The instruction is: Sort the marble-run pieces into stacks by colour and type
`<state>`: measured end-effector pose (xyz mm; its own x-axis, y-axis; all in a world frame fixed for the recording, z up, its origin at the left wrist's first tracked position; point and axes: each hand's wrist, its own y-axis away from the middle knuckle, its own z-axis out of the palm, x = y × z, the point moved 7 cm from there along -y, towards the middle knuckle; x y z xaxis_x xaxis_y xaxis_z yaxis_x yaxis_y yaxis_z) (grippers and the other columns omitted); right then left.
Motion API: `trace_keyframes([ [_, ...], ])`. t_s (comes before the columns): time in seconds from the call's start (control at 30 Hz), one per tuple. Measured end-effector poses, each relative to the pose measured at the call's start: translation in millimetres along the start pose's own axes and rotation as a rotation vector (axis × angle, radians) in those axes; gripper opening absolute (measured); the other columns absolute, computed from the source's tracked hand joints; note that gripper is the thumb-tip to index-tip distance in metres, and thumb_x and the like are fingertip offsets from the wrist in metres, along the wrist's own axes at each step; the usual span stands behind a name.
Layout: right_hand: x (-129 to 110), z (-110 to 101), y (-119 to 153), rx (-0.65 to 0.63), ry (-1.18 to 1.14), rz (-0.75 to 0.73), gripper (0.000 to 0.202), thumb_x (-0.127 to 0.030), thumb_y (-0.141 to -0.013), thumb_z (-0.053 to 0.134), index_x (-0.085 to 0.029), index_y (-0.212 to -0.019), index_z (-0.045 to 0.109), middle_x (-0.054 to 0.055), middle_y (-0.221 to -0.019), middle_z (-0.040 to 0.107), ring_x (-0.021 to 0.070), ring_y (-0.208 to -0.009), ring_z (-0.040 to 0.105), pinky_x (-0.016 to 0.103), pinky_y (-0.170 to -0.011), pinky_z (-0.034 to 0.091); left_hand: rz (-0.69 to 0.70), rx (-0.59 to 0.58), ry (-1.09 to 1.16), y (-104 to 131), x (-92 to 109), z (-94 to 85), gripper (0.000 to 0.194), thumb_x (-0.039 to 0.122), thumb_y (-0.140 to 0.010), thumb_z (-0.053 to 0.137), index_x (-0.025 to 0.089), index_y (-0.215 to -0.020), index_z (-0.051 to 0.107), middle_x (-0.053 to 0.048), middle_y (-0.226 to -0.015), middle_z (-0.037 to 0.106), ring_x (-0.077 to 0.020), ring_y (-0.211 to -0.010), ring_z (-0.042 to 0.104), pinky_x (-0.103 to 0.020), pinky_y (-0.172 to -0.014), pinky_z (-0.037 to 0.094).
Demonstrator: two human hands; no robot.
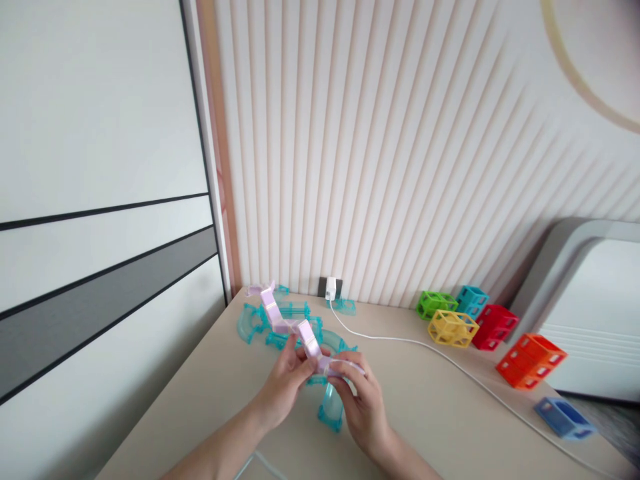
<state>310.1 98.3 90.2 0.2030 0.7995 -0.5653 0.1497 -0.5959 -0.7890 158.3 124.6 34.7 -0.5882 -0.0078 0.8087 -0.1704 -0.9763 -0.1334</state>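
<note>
A zigzag chain of pale purple pieces (284, 325) slants from the upper left down to both hands, above the table. My left hand (290, 375) grips it near its lower part, thumb and fingers closed round it. At its lower right end, my right hand (357, 393) pinches the last piece between thumb and fingers. Clear teal track pieces (247, 323) lie on the table behind and beneath the chain, partly hidden by it and the hands. One teal piece (331, 407) points toward the front between my hands.
Green (436, 304), yellow (453, 329), teal (473, 301), red (495, 327), orange (531, 361) and blue (565, 418) open-frame blocks stand at the right of the table (400, 400). A white cable (390, 338) runs from a wall plug (331, 288) past them.
</note>
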Motion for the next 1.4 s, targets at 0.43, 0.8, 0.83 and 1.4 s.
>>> trace_keyframes([
  [0.43, 42.1, -6.4, 15.4, 0.006, 0.032, 0.272, 0.029, -0.038, -0.094, 0.066, -0.021, -0.117, 0.066, 0.006, -0.096, 0.073, 0.0177, -0.076, 0.068, 0.026, -0.067, 0.058, 0.04, 0.083, -0.242, 4.4, 13.8, -3.8, 0.039, 0.043, -0.073, 0.086, 0.018, -0.098, 0.068, -0.007, -0.097, 0.074, -0.0247, -0.096, 0.069, -0.036, -0.086, 0.054],
  [0.8, 17.8, -18.1, 4.7, -0.061, 0.206, 0.108, 0.027, -0.045, -0.093, 0.066, -0.021, -0.106, 0.071, 0.004, -0.08, 0.076, 0.0177, -0.063, 0.069, 0.025, -0.061, 0.058, 0.009, 0.033, -0.29, 7.0, 9.3, 0.0, 0.043, 0.048, -0.074, 0.084, 0.017, -0.099, 0.068, -0.01, -0.102, 0.074, -0.0282, -0.099, 0.07, -0.038, -0.085, 0.056],
  [0.83, 16.4, -18.2, 5.4, -0.06, 0.221, 0.097, 0.027, -0.044, -0.094, 0.065, -0.021, -0.106, 0.07, 0.004, -0.079, 0.076, 0.0176, -0.062, 0.069, 0.025, -0.061, 0.058, 0.016, 0.027, -0.295, 7.5, 9.7, 0.8, 0.042, 0.048, -0.075, 0.083, 0.017, -0.099, 0.068, -0.009, -0.101, 0.074, -0.0276, -0.098, 0.07, -0.037, -0.085, 0.057],
  [1.4, 23.3, -13.3, 12.2, -0.085, 0.218, 0.124, 0.029, -0.048, -0.098, 0.057, -0.023, -0.11, 0.066, 0.003, -0.081, 0.074, 0.0174, -0.061, 0.068, 0.024, -0.059, 0.055, 0.019, 0.056, -0.259, 10.4, 12.5, 4.7, 0.041, 0.045, -0.072, 0.086, 0.019, -0.098, 0.068, -0.007, -0.097, 0.073, -0.0259, -0.096, 0.069, -0.037, -0.087, 0.055],
])
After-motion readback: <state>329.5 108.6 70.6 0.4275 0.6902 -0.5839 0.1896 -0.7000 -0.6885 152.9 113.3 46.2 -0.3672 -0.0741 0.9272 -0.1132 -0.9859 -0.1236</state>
